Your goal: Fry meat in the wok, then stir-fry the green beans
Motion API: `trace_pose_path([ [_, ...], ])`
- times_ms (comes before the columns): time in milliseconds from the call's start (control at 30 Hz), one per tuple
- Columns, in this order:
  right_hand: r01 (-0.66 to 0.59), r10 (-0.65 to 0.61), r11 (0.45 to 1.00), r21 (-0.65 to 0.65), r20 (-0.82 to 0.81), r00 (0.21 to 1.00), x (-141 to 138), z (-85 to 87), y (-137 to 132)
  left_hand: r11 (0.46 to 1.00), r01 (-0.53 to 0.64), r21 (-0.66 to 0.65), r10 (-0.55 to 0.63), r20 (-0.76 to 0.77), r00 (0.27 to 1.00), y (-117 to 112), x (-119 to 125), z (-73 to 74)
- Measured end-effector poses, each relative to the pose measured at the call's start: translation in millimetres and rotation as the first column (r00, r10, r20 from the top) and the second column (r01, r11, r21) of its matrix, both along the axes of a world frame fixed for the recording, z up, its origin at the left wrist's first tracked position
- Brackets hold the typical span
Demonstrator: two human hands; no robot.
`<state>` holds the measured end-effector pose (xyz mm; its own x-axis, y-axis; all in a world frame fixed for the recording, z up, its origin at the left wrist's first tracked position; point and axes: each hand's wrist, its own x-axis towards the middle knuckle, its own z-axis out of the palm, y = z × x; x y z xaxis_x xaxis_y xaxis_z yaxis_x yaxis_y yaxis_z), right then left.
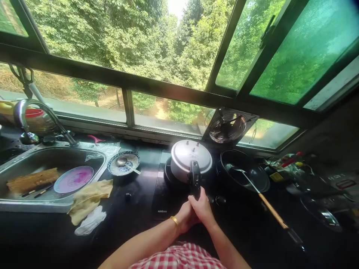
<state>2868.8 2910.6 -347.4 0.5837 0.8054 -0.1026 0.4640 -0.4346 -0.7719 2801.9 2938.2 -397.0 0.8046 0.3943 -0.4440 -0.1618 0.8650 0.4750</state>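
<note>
Our right hand [202, 208] is closed tight around the end of the black handle [195, 177] of the silver pressure cooker [190, 157]. Our left hand [185, 219] is curled up and pressed against the right one. We cannot tell if it touches the handle. The cooker sits on a cooktop [162, 198] in the middle of the counter [134, 228], near its back edge. A wok [244, 172] is just beside it. The sink [17, 164] is at the left end.
</note>
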Motion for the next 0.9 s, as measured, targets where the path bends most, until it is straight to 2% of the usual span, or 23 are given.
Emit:
trace_pose_path([
  [333, 0.006, -0.006, 1.0, -0.005, 0.027, 1.0, 3, -2.6, 0, 1.0, -0.007, -0.011, 0.008, 0.043, 0.999, 3, 0, -7.1],
  [500, -0.01, 0.008, 0.999, 0.045, 0.055, 0.998, 5, -4.2, 0, 0.999, 0.015, -0.038, -0.015, 0.021, 1.0, 6, -1, -6.6],
  [700, 0.015, -0.016, 0.999, 0.042, 0.024, 1.0, 32, -3.3, -7, 0.992, 0.09, -0.087, -0.089, 0.02, 0.996, 1, 21, 5.6],
  [800, 0.014, -0.015, 1.0, 0.027, 0.034, 0.999, 45, -4.2, -10, 0.995, 0.053, -0.085, -0.052, 0.006, 0.999, -5, 34, 9.9],
  [900, 0.024, -0.026, 0.999, 0.026, 0.064, 0.998, 47, -6.1, -11, 0.997, 0.005, -0.071, -0.005, -0.01, 1.0, -9, 38, 9.0],
])
